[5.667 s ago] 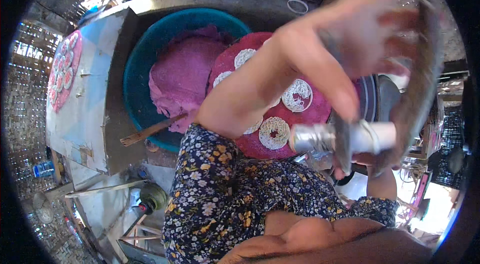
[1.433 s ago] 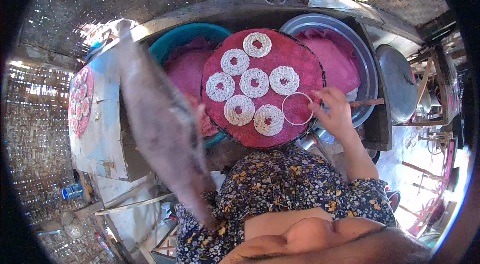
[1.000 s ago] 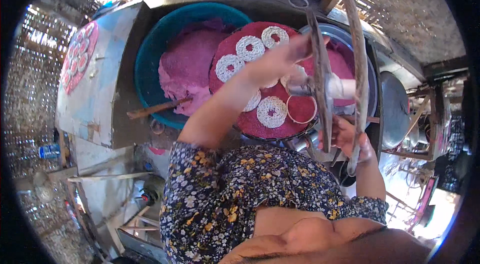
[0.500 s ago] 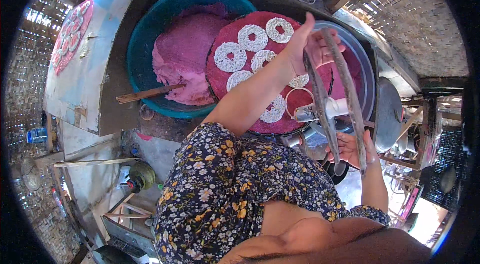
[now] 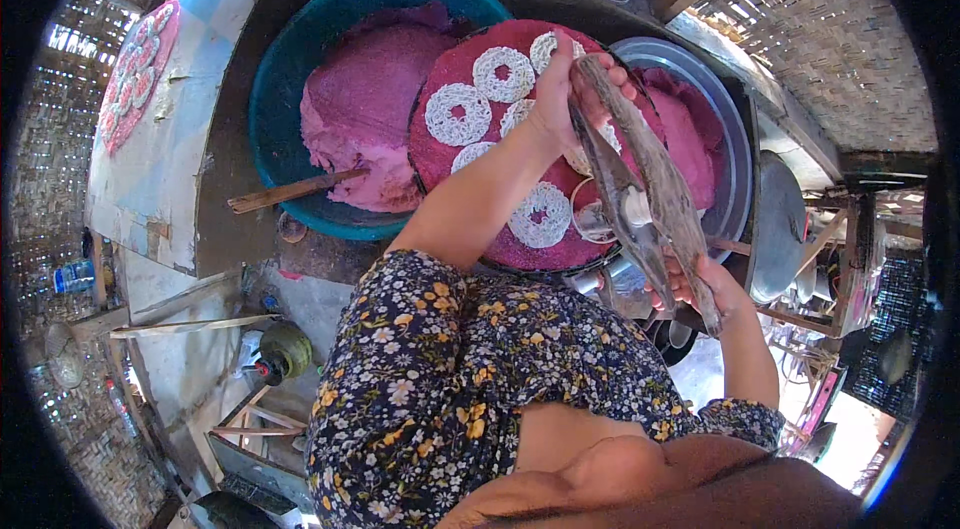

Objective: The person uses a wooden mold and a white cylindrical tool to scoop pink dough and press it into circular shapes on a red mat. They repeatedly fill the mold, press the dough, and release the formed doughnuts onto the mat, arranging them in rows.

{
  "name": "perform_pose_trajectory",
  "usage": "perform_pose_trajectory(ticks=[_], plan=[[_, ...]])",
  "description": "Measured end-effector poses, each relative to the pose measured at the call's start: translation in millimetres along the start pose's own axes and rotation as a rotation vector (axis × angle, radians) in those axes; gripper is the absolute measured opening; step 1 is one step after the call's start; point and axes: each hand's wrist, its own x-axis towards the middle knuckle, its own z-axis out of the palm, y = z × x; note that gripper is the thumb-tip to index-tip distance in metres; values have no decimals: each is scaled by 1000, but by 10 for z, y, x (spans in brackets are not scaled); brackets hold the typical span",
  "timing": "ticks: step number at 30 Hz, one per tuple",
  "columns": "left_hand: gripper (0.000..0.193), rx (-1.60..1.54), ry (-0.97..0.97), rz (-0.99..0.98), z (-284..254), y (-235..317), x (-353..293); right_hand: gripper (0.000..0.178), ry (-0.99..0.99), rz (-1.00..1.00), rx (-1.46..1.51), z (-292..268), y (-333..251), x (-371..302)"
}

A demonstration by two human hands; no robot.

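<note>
Two long, weathered wooden bars (image 5: 655,154) lie side by side across my hands, slanting from the far middle toward the near right. My left hand (image 5: 562,99) is closed round their far ends. At the near ends, my right hand (image 5: 722,291) grips them, with its fingers partly hidden behind the wood. A white cylindrical piece (image 5: 636,208) shows between the bars, beside a silvery cylinder (image 5: 596,223) and a thin ring (image 5: 582,197). Beneath lies a round tray with a deep pink surface (image 5: 440,151), bearing several white lacy rings (image 5: 540,215). The bars and my left arm cover some rings.
At the left stands a teal basin (image 5: 275,89) of pink meal (image 5: 375,79) with a wooden paddle (image 5: 300,188) in it. A metal basin (image 5: 742,144) with more pink meal is at the right, beside a dark round lid (image 5: 778,229). A pale box (image 5: 180,129) stands far left.
The bars have come closer together and tilted more. My left hand has moved left and slightly nearer, its fingers now closed round the wood. My right hand has shifted slightly.
</note>
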Motion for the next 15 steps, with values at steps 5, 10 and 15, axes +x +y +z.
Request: perform_pose_trajectory(ticks=[5,10,15], plan=[[61,-78,-72,-41,-50,202,192,83,137,-102,-129,78,-140,186],[51,-32,-100,-35,-75,94,309,77,236,-179,-199,78,-256,149],[49,-166,-11,-112,-59,-138,242,75,252,-151,-204,80,-275,-28]])
